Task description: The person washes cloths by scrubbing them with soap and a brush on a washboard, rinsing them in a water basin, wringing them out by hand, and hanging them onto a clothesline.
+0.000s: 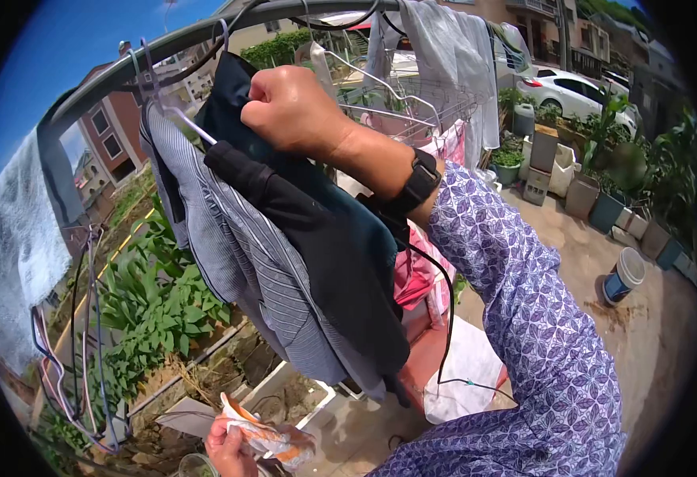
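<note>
My right hand (289,103) is raised just below the rail, closed in a fist in front of a dark teal garment (233,83); what it grips, if anything, is hidden. Beside it, a black garment (317,238) and a grey-blue striped shirt (261,254) hang close together. A pale hanger (185,123) shows at the striped shirt's collar. Low at the bottom, my left hand (231,453) is closed on a crumpled white and orange cloth (273,433).
A metal rail (118,71) crosses overhead. A light blue towel (19,246) and several bare hangers (78,381) hang at left. To the right are a white cloth (456,48), a wire rack (444,103), a bucket (623,276) and a white car (571,91).
</note>
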### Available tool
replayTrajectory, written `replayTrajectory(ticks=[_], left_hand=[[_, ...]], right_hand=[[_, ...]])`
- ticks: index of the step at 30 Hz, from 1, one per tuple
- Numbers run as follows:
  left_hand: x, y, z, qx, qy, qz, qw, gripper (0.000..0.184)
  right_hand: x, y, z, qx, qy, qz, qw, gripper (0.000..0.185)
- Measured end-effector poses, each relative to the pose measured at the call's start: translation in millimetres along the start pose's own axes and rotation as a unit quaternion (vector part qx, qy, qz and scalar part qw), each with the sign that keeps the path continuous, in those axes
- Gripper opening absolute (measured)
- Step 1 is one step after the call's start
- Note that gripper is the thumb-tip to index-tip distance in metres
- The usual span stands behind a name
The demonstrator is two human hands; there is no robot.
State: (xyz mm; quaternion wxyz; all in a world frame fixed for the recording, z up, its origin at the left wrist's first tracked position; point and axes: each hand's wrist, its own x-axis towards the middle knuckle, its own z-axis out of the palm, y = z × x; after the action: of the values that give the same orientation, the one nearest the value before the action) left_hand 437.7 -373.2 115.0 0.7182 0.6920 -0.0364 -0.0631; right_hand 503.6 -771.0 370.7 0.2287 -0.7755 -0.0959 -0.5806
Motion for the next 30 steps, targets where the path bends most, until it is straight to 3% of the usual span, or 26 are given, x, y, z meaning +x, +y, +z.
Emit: replayTrajectory(ticks=[2,4,6,7,11,12,14,15,16,18,19,23,26,28,30], left_hand=[[-1,0,2,-0.09,0.001,-0.024,0.996,0.013],[-8,-6,8,-0.064,0.043,0.007,0.997,0.016],[-1,-35,-6,-0.167,0.019,0.054,0.984,0.018],[-14,-28,11,-0.079,0.1,0.049,0.991,0.019],[-31,-35,25,-0.065,0.157,0.022,0.985,0.019],[-38,-35,32,-0.055,0.154,0.022,0.986,0.019],[-54,-29,44,-0.131,0.047,0.025,0.99,0.016],[-59,-30,52,-0.09,0.116,0.002,0.989,0.013],[-66,-36,50,-0.091,0.128,0.004,0.988,0.013],[-76,-65,30,0.035,0.134,0.061,0.989,0.013],[-81,-76,15,0.031,0.078,0.084,0.993,0.017],[-115,-68,25,0.027,0.17,0.102,0.98,0.02],[-135,-47,49,-0.124,0.165,0.088,0.975,0.01],[-142,-34,59,-0.112,0.184,0.079,0.973,0.009],[-143,-39,43,-0.093,0.159,0.068,0.981,0.009]], right_hand=[[2,-10,-21,-0.002,-0.006,0.004,1.0,0.023],[0,-9,-39,0.052,-0.032,0.0,0.998,0.022],[-11,-4,-44,0.061,-0.035,-0.002,0.998,0.023],[-10,-1,-44,0.061,-0.031,-0.003,0.998,0.022],[20,-2,-21,0.022,-0.111,0.1,0.989,0.022],[21,-8,-25,0.014,-0.146,0.127,0.981,0.022],[15,-9,-23,0.011,-0.164,0.131,0.978,0.022],[11,-5,-23,0.054,-0.17,0.168,0.97,0.024],[11,5,-22,0.061,-0.195,0.185,0.961,0.026],[5,13,-36,0.049,-0.161,0.204,0.965,0.026],[6,17,-41,0.041,-0.16,0.185,0.969,0.026],[21,47,-41,-0.021,-0.112,0.108,0.988,0.024],[23,67,-31,-0.055,-0.081,0.017,0.995,0.023],[17,61,-32,-0.054,-0.102,-0.024,0.993,0.028],[8,34,-52,-0.024,-0.216,0.017,0.976,0.033]])
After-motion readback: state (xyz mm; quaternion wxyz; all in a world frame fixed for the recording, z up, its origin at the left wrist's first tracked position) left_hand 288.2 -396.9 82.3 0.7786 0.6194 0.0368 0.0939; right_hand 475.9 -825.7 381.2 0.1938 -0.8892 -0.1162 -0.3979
